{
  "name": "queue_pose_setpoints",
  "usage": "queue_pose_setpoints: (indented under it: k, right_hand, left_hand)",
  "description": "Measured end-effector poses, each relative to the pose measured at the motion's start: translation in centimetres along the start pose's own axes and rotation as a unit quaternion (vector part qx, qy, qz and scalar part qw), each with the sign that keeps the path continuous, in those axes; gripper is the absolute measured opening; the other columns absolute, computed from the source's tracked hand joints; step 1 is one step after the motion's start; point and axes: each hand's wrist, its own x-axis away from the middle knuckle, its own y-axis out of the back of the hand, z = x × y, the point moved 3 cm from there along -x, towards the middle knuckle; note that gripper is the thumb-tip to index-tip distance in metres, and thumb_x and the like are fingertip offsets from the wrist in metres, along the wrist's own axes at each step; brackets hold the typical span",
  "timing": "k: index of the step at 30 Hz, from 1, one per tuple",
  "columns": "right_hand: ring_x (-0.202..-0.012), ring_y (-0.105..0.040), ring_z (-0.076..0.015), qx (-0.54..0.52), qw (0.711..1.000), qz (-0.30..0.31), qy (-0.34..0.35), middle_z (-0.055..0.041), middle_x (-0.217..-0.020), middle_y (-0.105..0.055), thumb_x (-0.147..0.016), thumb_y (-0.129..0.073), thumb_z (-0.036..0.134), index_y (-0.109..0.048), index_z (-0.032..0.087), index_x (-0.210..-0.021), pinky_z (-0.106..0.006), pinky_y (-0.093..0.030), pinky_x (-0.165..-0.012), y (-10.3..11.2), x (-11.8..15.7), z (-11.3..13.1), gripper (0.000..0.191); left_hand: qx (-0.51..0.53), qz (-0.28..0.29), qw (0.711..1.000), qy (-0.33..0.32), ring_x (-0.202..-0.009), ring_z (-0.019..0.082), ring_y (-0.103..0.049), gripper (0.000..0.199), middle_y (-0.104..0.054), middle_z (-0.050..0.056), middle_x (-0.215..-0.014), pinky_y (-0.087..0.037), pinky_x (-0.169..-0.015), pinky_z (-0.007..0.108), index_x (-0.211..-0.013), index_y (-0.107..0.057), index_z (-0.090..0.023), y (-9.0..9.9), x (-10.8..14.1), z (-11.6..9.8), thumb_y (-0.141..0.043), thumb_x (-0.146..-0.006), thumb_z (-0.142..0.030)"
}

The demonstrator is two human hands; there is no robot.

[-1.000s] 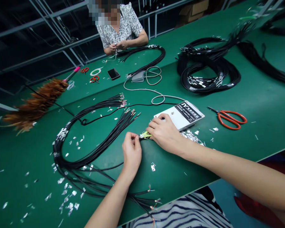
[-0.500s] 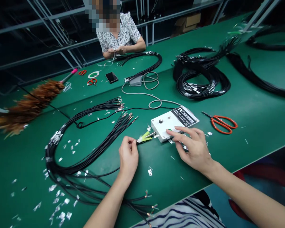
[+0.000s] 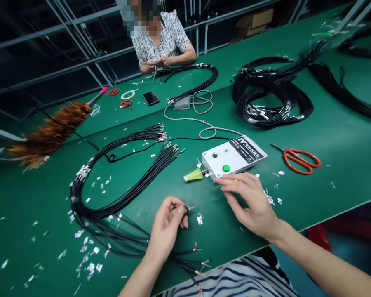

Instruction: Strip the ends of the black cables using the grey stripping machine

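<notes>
1. Cable with black sheath and bared coloured wires [image 3: 188, 207] sits pinched between the closed fingertips of my left hand [image 3: 167, 226], at six o'clock.
2. My right hand [image 3: 250, 201], at four o'clock, has its fingers spread beside the white rectangular machine box [image 3: 231, 159]; whether they touch, I cannot tell.
3. Yellow-green tapered piece [image 3: 194, 175] points from the box toward eight o'clock.
4. Curved black cable bundle [image 3: 77, 201] lies at eight, orange-handled metal scissors [image 3: 297, 158] at three.

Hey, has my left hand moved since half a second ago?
Yes. Judged against the white box, your left hand has moved toward the near edge of the green table, away from the yellow-green tip.
</notes>
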Motion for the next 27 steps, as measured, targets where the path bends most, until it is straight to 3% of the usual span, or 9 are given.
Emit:
queue_pose_setpoints:
  k: [2,5,6,8,9,10,13,18,27]
  right_hand:
    - [-0.099,-0.066,-0.0214,-0.047,0.999,0.022,-0.014,-0.006,-0.111,-0.072,-0.092,-0.051,0.005,-0.058,0.022,-0.104,-0.04,-0.048,-0.087,-0.7,0.4,0.5,0.023]
    - [-0.097,-0.067,-0.021,-0.106,0.992,0.045,-0.051,-0.007,-0.108,-0.072,-0.093,-0.05,0.007,-0.059,0.021,-0.104,-0.039,-0.051,-0.085,-1.7,1.0,0.8,0.02]
    - [-0.096,-0.067,-0.0209,-0.125,0.989,0.057,-0.061,-0.0071,-0.106,-0.073,-0.093,-0.05,0.008,-0.06,0.021,-0.104,-0.038,-0.052,-0.084,-2.1,1.1,1.0,0.02]
    - [-0.092,-0.068,-0.0207,-0.159,0.98,0.093,-0.071,-0.007,-0.102,-0.073,-0.094,-0.048,0.01,-0.061,0.021,-0.104,-0.038,-0.054,-0.081,-2.7,1.3,1.5,0.02]
    - [-0.091,-0.068,-0.0206,-0.172,0.976,0.112,-0.071,-0.0069,-0.1,-0.073,-0.095,-0.048,0.01,-0.061,0.021,-0.105,-0.037,-0.055,-0.08,-3.1,1.3,1.8,0.02]
    - [-0.09,-0.068,-0.0206,-0.183,0.972,0.129,-0.068,-0.0067,-0.099,-0.073,-0.095,-0.048,0.01,-0.061,0.021,-0.105,-0.038,-0.055,-0.079,-3.3,1.3,2.0,0.02]
    - [-0.089,-0.067,-0.0203,-0.198,0.966,0.151,-0.068,-0.0064,-0.098,-0.073,-0.095,-0.047,0.01,-0.061,0.021,-0.106,-0.038,-0.054,-0.079,-3.9,1.2,2.5,0.021]
    - [-0.088,-0.066,-0.0192,-0.205,0.963,0.152,-0.084,-0.0047,-0.097,-0.072,-0.097,-0.048,0.012,-0.062,0.02,-0.106,-0.037,-0.052,-0.078,-3.9,1.3,2.3,0.019]
    - [-0.089,-0.064,-0.0188,-0.212,0.959,0.155,-0.103,-0.0041,-0.097,-0.071,-0.097,-0.048,0.015,-0.062,0.02,-0.105,-0.035,-0.05,-0.08,-4.0,1.6,2.0,0.017]
  left_hand:
    - [0.046,0.044,0.997,0.039,-0.062,0.013,-0.06,0.036,-0.061,0.0,-0.072,-0.05,-0.063,0.027,-0.083,-0.055,-0.018,-0.2,1.6,0.4,-0.067,-0.081,-0.052]
    - [0.029,0.104,0.993,0.057,-0.077,0.02,-0.068,0.033,-0.064,0.002,-0.067,-0.053,-0.081,0.036,-0.091,-0.055,-0.019,0.1,2.7,0.7,-0.059,-0.087,-0.051]
    - [-0.007,0.109,0.993,0.039,-0.079,0.022,-0.069,0.03,-0.065,0.003,-0.065,-0.053,-0.082,0.037,-0.094,-0.054,-0.019,0.5,2.4,0.6,-0.055,-0.09,-0.048]
    - [-0.165,0.058,0.983,-0.051,-0.077,0.022,-0.069,0.021,-0.066,0.004,-0.068,-0.054,-0.077,0.036,-0.094,-0.054,-0.02,1.9,0.8,-0.2,-0.047,-0.095,-0.04]
    - [-0.274,-0.003,0.954,-0.121,-0.074,0.021,-0.068,0.018,-0.067,0.004,-0.072,-0.054,-0.073,0.034,-0.093,-0.054,-0.02,2.8,-0.3,-0.8,-0.045,-0.096,-0.034]
    - [-0.413,-0.071,0.887,-0.193,-0.075,0.021,-0.066,0.016,-0.067,0.006,-0.079,-0.053,-0.072,0.034,-0.091,-0.055,-0.02,3.6,-1.5,-1.5,-0.044,-0.095,-0.03]
    - [-0.51,-0.141,0.816,-0.233,-0.096,0.03,-0.059,0.009,-0.064,0.013,-0.097,-0.047,-0.086,0.044,-0.09,-0.058,-0.019,5.5,-5.4,-2.3,-0.049,-0.088,-0.02]
    - [-0.6,-0.158,0.747,-0.238,-0.084,0.029,-0.055,0.016,-0.06,0.011,-0.085,-0.045,-0.077,0.041,-0.081,-0.057,-0.02,6.4,-8.5,-2.2,-0.045,-0.087,-0.012]
    - [-0.67,-0.15,0.678,-0.263,-0.083,0.03,-0.057,0.011,-0.061,0.012,-0.086,-0.045,-0.072,0.039,-0.086,-0.059,-0.017,6.3,-8.7,-2.3,-0.049,-0.087,-0.012]
